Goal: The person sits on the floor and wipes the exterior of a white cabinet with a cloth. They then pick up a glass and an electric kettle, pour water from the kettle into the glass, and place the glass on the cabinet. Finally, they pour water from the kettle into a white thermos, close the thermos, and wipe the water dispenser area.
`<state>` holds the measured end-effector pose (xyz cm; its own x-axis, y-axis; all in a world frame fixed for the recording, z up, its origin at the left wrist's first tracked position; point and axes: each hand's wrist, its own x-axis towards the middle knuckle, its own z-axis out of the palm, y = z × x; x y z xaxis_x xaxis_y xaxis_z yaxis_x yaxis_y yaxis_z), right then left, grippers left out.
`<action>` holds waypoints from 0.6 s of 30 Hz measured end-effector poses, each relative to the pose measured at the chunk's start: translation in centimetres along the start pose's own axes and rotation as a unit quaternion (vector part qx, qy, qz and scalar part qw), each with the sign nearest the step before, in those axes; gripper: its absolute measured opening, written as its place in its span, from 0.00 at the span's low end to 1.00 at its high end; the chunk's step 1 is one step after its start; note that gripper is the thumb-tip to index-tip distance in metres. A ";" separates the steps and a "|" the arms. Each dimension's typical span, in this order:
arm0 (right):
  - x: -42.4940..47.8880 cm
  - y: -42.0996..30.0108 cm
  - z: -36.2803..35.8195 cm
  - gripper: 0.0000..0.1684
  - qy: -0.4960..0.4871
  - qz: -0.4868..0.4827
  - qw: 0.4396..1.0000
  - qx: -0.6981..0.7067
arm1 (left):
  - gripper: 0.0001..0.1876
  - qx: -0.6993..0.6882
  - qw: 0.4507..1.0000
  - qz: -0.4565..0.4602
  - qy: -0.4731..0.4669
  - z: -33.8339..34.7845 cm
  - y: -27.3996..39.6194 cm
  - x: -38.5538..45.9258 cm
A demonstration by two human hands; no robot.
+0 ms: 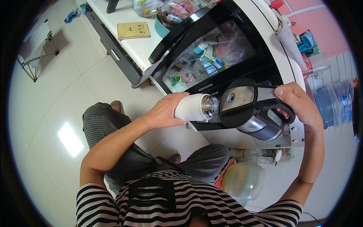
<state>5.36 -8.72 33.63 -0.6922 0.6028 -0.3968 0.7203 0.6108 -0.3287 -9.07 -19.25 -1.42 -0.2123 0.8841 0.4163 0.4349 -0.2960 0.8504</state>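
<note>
My left hand (pixel 165 112) is wrapped around a white vacuum flask (pixel 190 107), whose bare steel mouth (pixel 210 106) faces right with no cap on it. An electric kettle (pixel 256 113) in black plastic and steel tilts toward that mouth, its lid shut. My right hand (pixel 297 102) grips the kettle's black handle (pixel 286 110), thumb on top. What looks like clear water shows at the flask's opening, right by the kettle's front edge. The kettle hides its own spout and part of the opening.
Behind both hands stands a black-and-white cabinet with a glass panel (pixel 195 62), medicine boxes visible through it. A yellow notebook (pixel 133 30) lies on the white counter beside a partly open drawer (pixel 113 51). Right are a blue water jug (pixel 324 107) and a grey cloth (pixel 289 39); below, a large translucent container (pixel 244 181).
</note>
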 end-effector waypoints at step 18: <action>0.0 -0.6 -0.2 0.31 -0.012 -0.007 1.000 -0.025 | 0.45 -0.009 1.000 -0.007 0.003 0.1 -0.1 -0.1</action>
<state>4.89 -8.99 33.98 -0.7003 0.5821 -0.4132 0.7072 0.6444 -0.2907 -8.96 -19.26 -1.55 -0.2242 0.8862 0.4055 0.4162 -0.2892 0.8621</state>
